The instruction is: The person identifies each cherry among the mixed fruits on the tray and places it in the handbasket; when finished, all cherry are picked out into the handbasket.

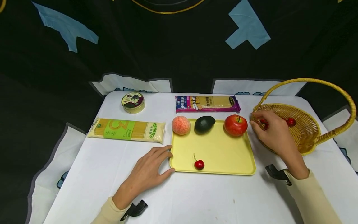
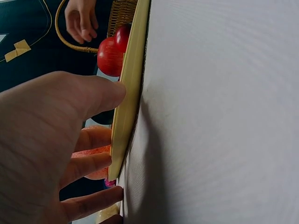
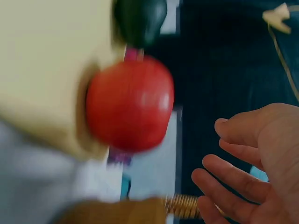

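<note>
My left hand (image 1: 151, 168) rests at the left edge of a yellow tray (image 1: 223, 155), its fingertips and thumb spread along the rim. On the tray lie a cherry (image 1: 199, 164) with its stem, a peach (image 1: 181, 125), a dark green avocado (image 1: 204, 124) and a red apple (image 1: 236, 125). Over the near-left rim of a wicker basket (image 1: 303, 133) hovers my right hand (image 1: 275, 133), fingers loosely bent. The right wrist view shows nothing between its thumb and fingers. Red cherries (image 1: 291, 122) sit inside the basket, partly hidden by that hand.
A spaghetti pack (image 1: 128, 129) lies left of the tray, with a round tin (image 1: 133, 102) behind it. Another pasta pack (image 1: 207, 103), purple-edged, lies behind the tray. The basket's tall handle (image 1: 316, 80) arches up at the right. A black curtain (image 1: 167, 46) hangs beyond the table.
</note>
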Demonstrator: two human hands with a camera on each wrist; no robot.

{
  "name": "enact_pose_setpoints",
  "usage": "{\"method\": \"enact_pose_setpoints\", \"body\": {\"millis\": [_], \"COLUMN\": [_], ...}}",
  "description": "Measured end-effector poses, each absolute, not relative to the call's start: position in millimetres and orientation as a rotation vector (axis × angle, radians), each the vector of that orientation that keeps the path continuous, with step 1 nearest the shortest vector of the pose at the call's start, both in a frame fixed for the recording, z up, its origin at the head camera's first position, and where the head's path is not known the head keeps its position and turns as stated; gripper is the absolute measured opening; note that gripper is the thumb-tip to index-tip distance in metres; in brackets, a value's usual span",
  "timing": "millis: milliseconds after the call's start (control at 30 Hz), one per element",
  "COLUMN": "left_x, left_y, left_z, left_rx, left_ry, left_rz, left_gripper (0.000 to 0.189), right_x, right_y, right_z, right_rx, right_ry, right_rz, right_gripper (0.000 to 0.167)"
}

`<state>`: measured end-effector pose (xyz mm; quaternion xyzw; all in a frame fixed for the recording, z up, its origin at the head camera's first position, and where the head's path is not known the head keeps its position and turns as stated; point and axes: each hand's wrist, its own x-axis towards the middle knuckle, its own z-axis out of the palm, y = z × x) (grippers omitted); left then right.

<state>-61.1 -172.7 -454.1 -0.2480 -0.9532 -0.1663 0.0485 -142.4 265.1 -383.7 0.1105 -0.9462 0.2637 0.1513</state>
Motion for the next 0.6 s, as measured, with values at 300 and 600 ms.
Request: {"method": "enact_pose_setpoints", "body": {"millis": [300, 600], "left_x": [-61, -60], "left_y": [-173, -173], "left_z": [-454, -454], "left_rx": [-0.758, -0.757], "left_ry": [-2.899, -2.908], "left_rz": [-0.511, -0.51], "left_gripper": [0.046, 0.046], "right_x": [-120, -105], "right_y": [205, 176], "right_z": [-391, -410], "right_rx": [0.674, 0.883], "right_ry": [-2.606, -2.66], "right_rz": [0.831, 1.033], "right_gripper": [0.03, 0.033]}}
